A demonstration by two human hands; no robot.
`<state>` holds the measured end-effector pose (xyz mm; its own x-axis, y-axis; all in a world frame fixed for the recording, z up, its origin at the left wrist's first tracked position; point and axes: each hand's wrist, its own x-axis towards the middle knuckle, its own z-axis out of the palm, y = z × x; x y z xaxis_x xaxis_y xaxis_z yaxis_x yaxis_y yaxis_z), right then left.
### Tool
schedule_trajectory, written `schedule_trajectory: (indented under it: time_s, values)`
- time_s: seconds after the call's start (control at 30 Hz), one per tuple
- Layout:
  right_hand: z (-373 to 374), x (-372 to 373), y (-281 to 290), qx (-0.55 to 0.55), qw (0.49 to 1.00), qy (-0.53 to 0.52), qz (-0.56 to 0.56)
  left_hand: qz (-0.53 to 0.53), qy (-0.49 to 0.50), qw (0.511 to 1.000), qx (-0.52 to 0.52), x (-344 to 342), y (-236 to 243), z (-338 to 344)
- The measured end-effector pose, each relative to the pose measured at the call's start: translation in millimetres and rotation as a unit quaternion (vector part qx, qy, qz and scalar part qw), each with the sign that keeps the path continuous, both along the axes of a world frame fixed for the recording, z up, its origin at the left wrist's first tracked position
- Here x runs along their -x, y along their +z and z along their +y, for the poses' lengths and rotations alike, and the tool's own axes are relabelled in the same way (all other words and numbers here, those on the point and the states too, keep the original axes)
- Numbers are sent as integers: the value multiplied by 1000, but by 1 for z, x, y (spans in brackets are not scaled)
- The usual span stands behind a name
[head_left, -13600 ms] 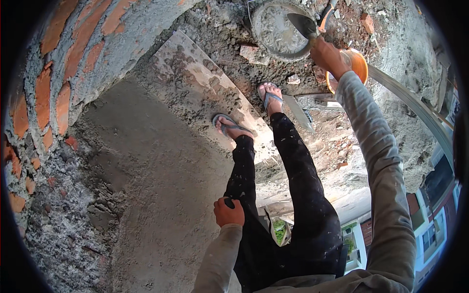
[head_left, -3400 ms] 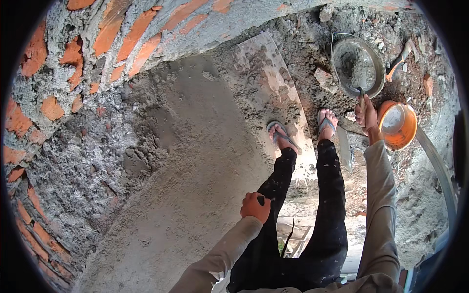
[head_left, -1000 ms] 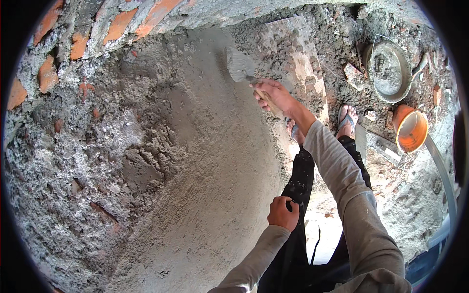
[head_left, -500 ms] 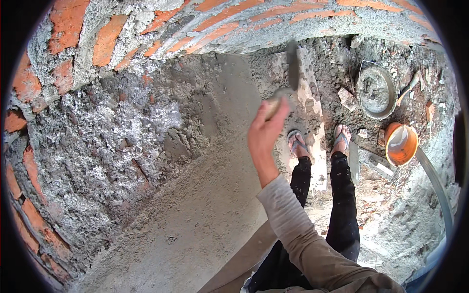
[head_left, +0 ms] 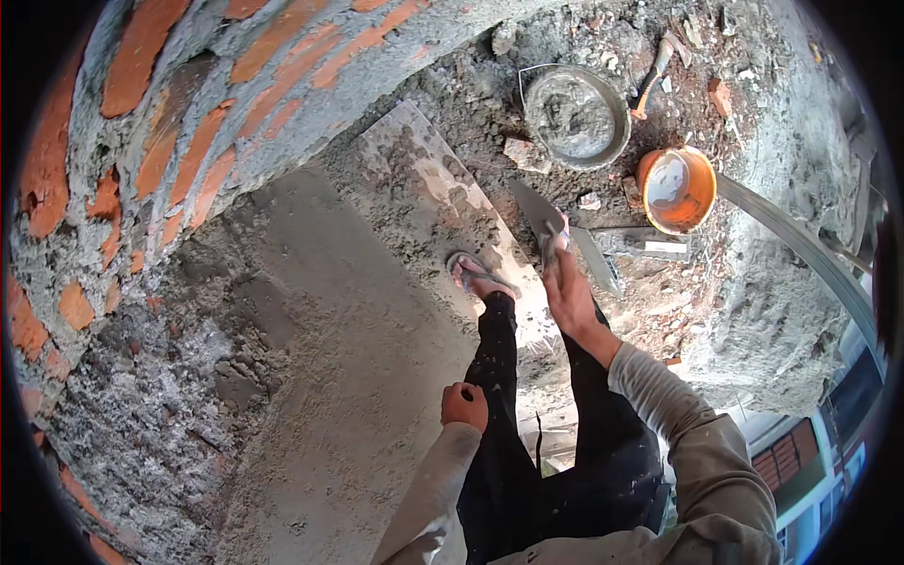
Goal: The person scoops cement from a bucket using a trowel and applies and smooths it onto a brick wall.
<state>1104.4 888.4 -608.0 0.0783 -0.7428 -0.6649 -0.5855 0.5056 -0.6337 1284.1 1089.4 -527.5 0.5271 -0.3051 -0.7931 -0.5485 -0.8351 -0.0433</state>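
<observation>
My right hand [head_left: 571, 290] is closed around the handle of a trowel [head_left: 539, 209]. Its grey blade points up and to the left, above the ground by my right foot. To the left, my left hand [head_left: 464, 405] is curled into a loose fist beside my left leg, with nothing visible in it. Smooth grey mortar [head_left: 348, 311] spreads in a wide band along the left of my legs. Under my sandalled feet lies a mortar-stained wooden board [head_left: 433, 169]; the trowel partly covers my right foot.
A metal bucket of wet mortar [head_left: 617, 141] stands at the far side. Nearer, an orange bucket [head_left: 699, 188] holds pale liquid, beside a bent grey strip [head_left: 800, 240]. An orange-handled tool [head_left: 657, 71] and brick pieces [head_left: 525, 155] lie around. A rough brick wall [head_left: 160, 122] rises on the left.
My view has turned to the right. My right hand has brought the trowel from over the mortar and board edge back to my right foot. My left hand has come into view.
</observation>
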Motion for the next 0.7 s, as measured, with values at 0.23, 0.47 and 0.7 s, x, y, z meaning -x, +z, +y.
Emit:
schedule_trajectory:
  time_s: [0.23,0.47,0.7]
  values:
    - [-151,134,-168,125,954,14,271,10,20,999,24,-1,-3,1]
    - [-116,47,-172,89,968,58,227,5,-11,1000,20,2,-3,0]
    - [-144,65,-123,-160,969,-161,-101,3,-13,1000,14,5,-1,-5]
